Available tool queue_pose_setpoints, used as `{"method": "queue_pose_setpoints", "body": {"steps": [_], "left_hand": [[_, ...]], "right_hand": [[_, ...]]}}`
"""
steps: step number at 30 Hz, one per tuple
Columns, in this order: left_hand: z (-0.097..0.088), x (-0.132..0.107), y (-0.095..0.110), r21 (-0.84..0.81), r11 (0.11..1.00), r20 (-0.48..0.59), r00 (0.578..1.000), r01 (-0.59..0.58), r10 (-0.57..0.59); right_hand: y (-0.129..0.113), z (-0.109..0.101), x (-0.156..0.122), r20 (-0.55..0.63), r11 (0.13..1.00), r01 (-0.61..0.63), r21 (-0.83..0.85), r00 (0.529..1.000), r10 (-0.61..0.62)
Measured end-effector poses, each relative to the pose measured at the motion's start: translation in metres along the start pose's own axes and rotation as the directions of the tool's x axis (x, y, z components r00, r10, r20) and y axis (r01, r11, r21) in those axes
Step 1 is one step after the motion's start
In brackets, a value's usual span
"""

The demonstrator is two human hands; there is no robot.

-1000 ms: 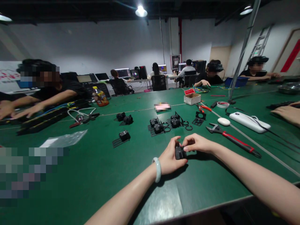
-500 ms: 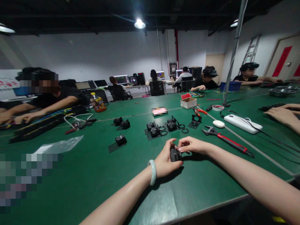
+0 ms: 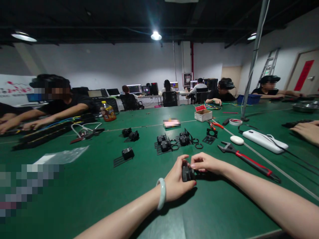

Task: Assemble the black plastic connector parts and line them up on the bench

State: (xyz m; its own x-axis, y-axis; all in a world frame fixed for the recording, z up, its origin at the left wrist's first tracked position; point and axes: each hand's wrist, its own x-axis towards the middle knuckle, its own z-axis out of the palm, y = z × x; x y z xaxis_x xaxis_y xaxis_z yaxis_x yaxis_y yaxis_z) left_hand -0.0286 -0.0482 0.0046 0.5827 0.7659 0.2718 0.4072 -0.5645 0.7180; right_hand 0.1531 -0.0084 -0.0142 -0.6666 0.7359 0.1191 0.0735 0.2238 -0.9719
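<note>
My left hand (image 3: 175, 179), with a pale bangle (image 3: 161, 193) at the wrist, is closed around a black threaded plastic fitting (image 3: 187, 172) just above the green table. The fingers of my right hand (image 3: 203, 163) pinch at the fitting's right side; which part they grip is partly hidden. Beyond my hands lie similar black fittings on slotted brackets (image 3: 164, 145), with loose black ring nuts (image 3: 198, 146) beside them. Another bracketed fitting (image 3: 127, 153) lies to the left. A bare black bracket (image 3: 210, 135) with a round hole is at the right.
An adjustable wrench (image 3: 249, 161) with red-and-black handle lies right of my hands. Near it are a white oval object (image 3: 236, 140), a white power bank-like device (image 3: 264, 136) with a cable, and a small box (image 3: 203, 115). A metal pole (image 3: 254, 59) rises from the table. Co-workers sit around it.
The whole view has shifted slightly, so the scene sits lower in the picture. Both hands stay on the fitting, and the right fingers have changed position only a little.
</note>
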Motion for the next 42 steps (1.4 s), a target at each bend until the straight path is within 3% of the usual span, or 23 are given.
{"method": "queue_pose_setpoints", "body": {"steps": [6, 20, 30, 37, 42], "left_hand": [[0.005, 0.009, -0.004, -0.010, 1.000, -0.017, 1.000, -0.023, 0.023], [0.007, 0.011, -0.005, -0.005, 1.000, -0.014, 1.000, -0.024, 0.024], [0.007, 0.013, 0.001, -0.036, 0.999, 0.005, 1.000, 0.005, -0.005], [0.007, 0.014, 0.001, -0.055, 0.998, 0.001, 1.000, 0.014, -0.014], [0.007, 0.014, 0.000, -0.039, 0.999, -0.007, 1.000, 0.010, -0.010]], "right_hand": [[0.005, -0.002, 0.000, -0.096, 1.000, 0.016, 0.017, 0.995, -0.014], [0.002, -0.004, -0.005, -0.081, 0.992, -0.104, -0.069, 0.992, 0.099], [0.000, -0.006, -0.003, -0.101, 0.972, -0.100, -0.214, 0.992, 0.080], [0.002, -0.005, -0.004, -0.164, 0.988, -0.080, -0.135, 0.985, 0.057], [0.001, -0.006, -0.006, -0.129, 0.988, -0.074, -0.134, 0.990, 0.057]]}}
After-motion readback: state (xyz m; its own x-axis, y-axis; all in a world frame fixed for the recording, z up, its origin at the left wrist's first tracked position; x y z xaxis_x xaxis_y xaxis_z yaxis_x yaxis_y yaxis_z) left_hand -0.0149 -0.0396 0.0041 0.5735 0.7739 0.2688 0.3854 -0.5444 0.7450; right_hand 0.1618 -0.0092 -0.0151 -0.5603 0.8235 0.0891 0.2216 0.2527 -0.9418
